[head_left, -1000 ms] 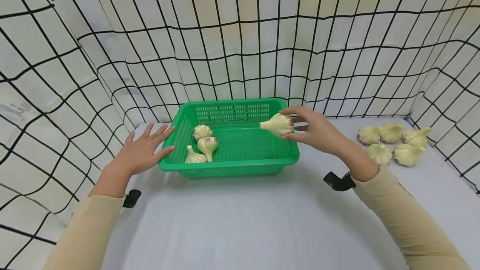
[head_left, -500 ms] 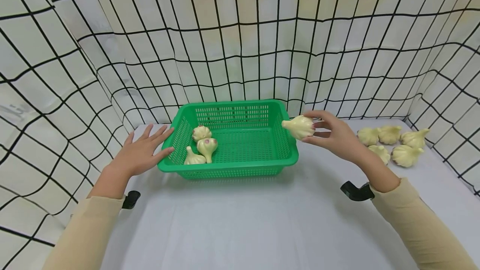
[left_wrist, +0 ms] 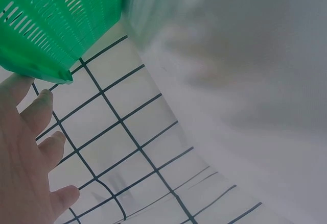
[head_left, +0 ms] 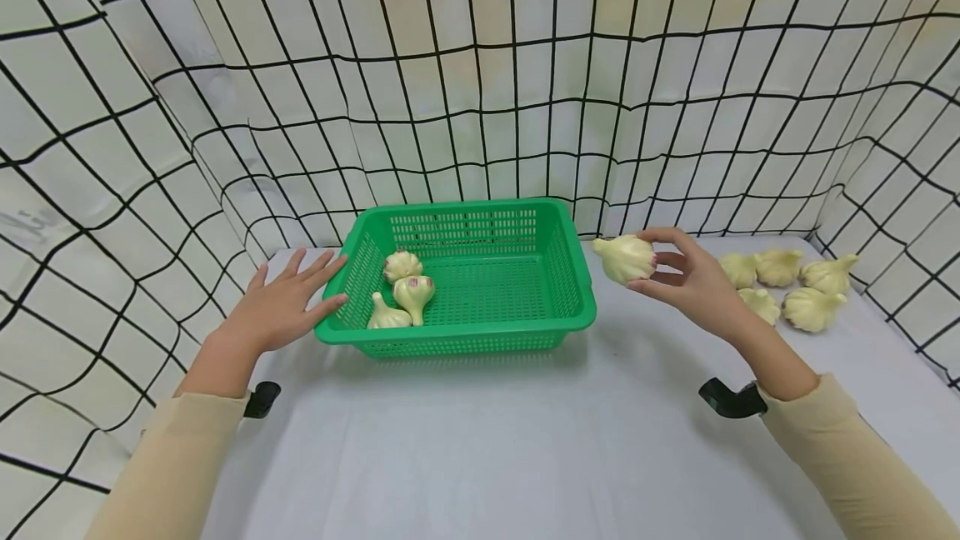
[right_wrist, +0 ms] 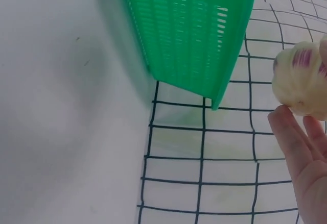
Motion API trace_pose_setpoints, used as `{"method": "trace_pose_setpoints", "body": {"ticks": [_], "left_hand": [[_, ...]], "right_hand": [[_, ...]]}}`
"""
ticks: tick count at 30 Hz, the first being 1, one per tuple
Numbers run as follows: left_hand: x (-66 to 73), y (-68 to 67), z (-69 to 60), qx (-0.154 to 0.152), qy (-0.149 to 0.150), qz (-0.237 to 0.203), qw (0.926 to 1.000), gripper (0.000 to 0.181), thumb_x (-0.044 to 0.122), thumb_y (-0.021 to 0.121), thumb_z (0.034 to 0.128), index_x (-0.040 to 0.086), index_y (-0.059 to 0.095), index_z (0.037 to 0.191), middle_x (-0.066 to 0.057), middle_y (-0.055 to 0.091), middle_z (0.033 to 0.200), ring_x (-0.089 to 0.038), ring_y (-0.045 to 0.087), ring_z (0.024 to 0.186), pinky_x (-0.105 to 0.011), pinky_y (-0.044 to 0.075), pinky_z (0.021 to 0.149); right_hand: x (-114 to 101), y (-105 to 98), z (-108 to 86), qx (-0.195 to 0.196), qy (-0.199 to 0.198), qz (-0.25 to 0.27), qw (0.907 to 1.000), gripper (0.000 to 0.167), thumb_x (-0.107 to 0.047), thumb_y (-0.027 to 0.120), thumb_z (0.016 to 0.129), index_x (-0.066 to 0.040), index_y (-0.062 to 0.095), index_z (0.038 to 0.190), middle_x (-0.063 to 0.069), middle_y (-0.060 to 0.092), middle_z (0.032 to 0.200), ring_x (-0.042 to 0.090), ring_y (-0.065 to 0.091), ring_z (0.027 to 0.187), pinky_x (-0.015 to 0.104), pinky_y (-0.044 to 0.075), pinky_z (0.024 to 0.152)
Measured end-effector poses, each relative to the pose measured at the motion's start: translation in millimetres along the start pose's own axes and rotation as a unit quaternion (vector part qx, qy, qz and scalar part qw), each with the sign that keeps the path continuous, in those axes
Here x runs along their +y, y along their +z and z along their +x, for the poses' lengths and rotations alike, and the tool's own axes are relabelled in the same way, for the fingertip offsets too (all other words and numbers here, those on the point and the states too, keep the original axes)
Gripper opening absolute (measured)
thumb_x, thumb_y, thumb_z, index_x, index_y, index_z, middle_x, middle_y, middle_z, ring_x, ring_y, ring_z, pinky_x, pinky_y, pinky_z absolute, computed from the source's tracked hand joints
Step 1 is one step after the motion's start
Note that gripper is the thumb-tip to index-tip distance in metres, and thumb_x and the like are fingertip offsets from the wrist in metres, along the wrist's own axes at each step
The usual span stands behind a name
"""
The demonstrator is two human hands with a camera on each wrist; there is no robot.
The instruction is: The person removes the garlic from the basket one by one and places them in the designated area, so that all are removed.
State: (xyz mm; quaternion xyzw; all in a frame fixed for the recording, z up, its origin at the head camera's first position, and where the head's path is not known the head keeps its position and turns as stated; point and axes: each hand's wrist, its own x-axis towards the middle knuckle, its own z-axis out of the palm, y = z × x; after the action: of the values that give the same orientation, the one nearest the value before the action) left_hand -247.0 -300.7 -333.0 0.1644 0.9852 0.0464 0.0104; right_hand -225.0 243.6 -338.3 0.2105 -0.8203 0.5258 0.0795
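A garlic bulb [head_left: 626, 259] is pinched by the right hand [head_left: 693, 286], just right of the green basket [head_left: 457, 328]; its stem points left. The right wrist view shows the same bulb [right_wrist: 299, 78] at the fingertips of the hand [right_wrist: 306, 163]. With fingers spread and straight, the left hand [head_left: 281, 302] rests against the basket's left rim. In the left wrist view the fingers of that hand [left_wrist: 30, 147] touch the basket's edge [left_wrist: 38, 73]. Three bulbs lie at the left inside the basket, one of them upside down [head_left: 414, 294].
Several more garlic bulbs [head_left: 813, 309] lie in a group on the white table [head_left: 480, 440] at the right, partly behind the right hand. Black netting [head_left: 480, 113] over white sheeting stands behind the basket and along both sides.
The right hand has moved right with its bulb, from over the basket's right end to outside its right rim. The left hand and the bulbs in the basket look unmoved.
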Motion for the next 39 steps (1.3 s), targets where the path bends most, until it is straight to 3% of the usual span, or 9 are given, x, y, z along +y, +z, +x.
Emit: {"method": "trace_pose_setpoints", "body": {"ticks": [8,21,27,39], "left_hand": [[-1.2,1.8,0.2,0.002,0.001,-0.008,1.0000,0.076,0.062,0.037,0.1056,0.018,0.022,0.166,-0.014,0.018,0.170,-0.046,0.004,0.154,-0.074,-0.004,0.115],[-1.0,0.5,0.0,-0.002,0.000,-0.011,0.9999,0.076,0.061,0.037,0.1058,0.017,0.021,0.165,-0.015,0.018,0.169,-0.046,0.004,0.154,-0.074,-0.004,0.115],[-0.6,1.7,-0.4,-0.001,0.000,-0.013,0.9999,0.076,0.062,0.038,0.1056,0.017,0.021,0.165,-0.015,0.018,0.169,-0.046,0.004,0.154,-0.074,-0.004,0.115],[-1.5,2.1,0.6,0.003,0.002,-0.015,0.9999,0.076,0.062,0.039,0.1054,0.017,0.021,0.166,-0.015,0.019,0.169,-0.046,0.005,0.154,-0.075,-0.003,0.115]], "right_hand": [[14,-8,-11.8,0.030,-0.022,0.073,0.9966,0.060,0.015,0.070,0.089,-0.009,0.047,0.138,0.000,0.042,0.140,0.009,0.063,0.103,0.019,0.057,0.083],[32,-23,-25.0,0.051,-0.050,0.180,0.9810,0.059,0.027,0.062,0.086,-0.009,0.053,0.131,0.005,0.049,0.132,0.011,0.065,0.097,0.018,0.057,0.079],[38,-26,-30.4,0.061,-0.065,0.200,0.9757,0.060,0.029,0.060,0.086,-0.010,0.056,0.132,0.003,0.052,0.132,0.010,0.066,0.099,0.018,0.057,0.079],[47,-48,-47.4,0.098,-0.045,0.211,0.9714,0.059,0.030,0.059,0.086,-0.009,0.058,0.130,0.003,0.056,0.126,0.007,0.071,0.097,0.017,0.057,0.078]]}}
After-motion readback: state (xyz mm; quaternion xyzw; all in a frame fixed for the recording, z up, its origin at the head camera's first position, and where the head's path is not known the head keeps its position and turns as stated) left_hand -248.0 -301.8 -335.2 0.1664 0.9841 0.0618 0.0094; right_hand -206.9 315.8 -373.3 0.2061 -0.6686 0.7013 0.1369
